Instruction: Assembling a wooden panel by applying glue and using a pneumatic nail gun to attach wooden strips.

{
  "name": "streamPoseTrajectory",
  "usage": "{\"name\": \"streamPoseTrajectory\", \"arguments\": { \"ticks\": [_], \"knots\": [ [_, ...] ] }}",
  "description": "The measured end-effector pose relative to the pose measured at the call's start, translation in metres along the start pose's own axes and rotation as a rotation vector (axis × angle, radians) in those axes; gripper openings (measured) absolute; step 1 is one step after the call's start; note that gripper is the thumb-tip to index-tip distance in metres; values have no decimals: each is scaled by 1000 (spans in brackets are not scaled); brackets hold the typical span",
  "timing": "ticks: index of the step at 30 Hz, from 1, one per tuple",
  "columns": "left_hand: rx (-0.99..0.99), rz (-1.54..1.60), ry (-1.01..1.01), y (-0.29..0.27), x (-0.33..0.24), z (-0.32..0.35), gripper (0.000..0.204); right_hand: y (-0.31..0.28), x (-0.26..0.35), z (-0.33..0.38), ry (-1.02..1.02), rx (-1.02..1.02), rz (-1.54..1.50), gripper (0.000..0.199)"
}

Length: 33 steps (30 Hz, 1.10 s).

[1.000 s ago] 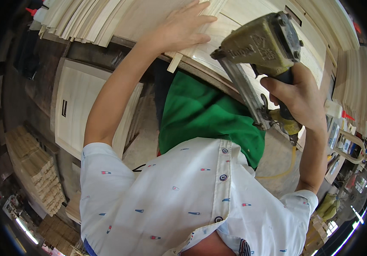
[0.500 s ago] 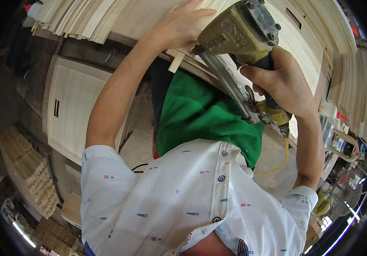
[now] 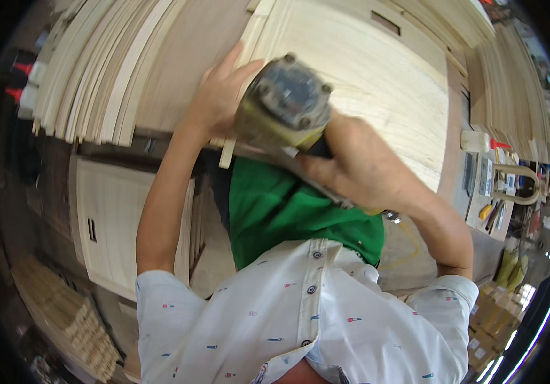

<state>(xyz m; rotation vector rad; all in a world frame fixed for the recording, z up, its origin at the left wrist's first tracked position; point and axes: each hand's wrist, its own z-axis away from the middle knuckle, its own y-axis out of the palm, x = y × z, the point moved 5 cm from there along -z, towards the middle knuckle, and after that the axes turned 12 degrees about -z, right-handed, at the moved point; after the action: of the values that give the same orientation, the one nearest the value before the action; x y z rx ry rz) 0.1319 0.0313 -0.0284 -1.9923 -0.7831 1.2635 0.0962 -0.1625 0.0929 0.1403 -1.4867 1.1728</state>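
My right hand (image 3: 355,160) is wrapped around the handle of a nail gun (image 3: 281,105), a worn yellow-green tool with a dark bolted cap. The gun is upright over the near left corner of a pale wooden panel (image 3: 384,83), hiding its own nose and the spot beneath. My left hand (image 3: 217,96) lies beside the gun on the panel's left edge, its fingers stretched out. Along that edge runs a narrow wood strip (image 3: 226,155), whose near end juts past the bench. Part of the left hand is hidden behind the gun.
Stacked wood strips (image 3: 112,70) lie left of the panel, with another stack (image 3: 505,89) at the right. A white glue bottle with a red tip (image 3: 476,141) stands by the right edge. A slotted panel (image 3: 112,224) leans below left. The yellow air hose (image 3: 409,246) hangs near my right forearm.
The nail gun has swung left and turned upright, its cap now facing up. My left hand has shifted left and down in view, as has the scene around it.
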Motion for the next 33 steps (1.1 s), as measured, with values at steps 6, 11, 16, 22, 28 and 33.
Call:
{"name": "streamPoseTrajectory", "arguments": {
  "ticks": [6,11,16,22,28,33],
  "knots": [
    [133,-271,-85,-11,-11,6,65,-34,-9,30,281,-64,-216,34],
    [25,-225,-29,-10,2,-17,51,-88,-54,53,476,-342,-250,25],
    [-1,-339,18,0,3,-59,48,-125,-56,36,431,-462,-230,22],
    [64,-489,145,19,0,-99,42,-148,-65,21,422,-510,-224,23],
    [-29,-521,175,48,17,-147,33,-152,-81,21,441,-485,-221,21],
    [-164,-556,210,52,34,-170,27,-151,-87,27,457,-520,-291,21]
  ]
}}
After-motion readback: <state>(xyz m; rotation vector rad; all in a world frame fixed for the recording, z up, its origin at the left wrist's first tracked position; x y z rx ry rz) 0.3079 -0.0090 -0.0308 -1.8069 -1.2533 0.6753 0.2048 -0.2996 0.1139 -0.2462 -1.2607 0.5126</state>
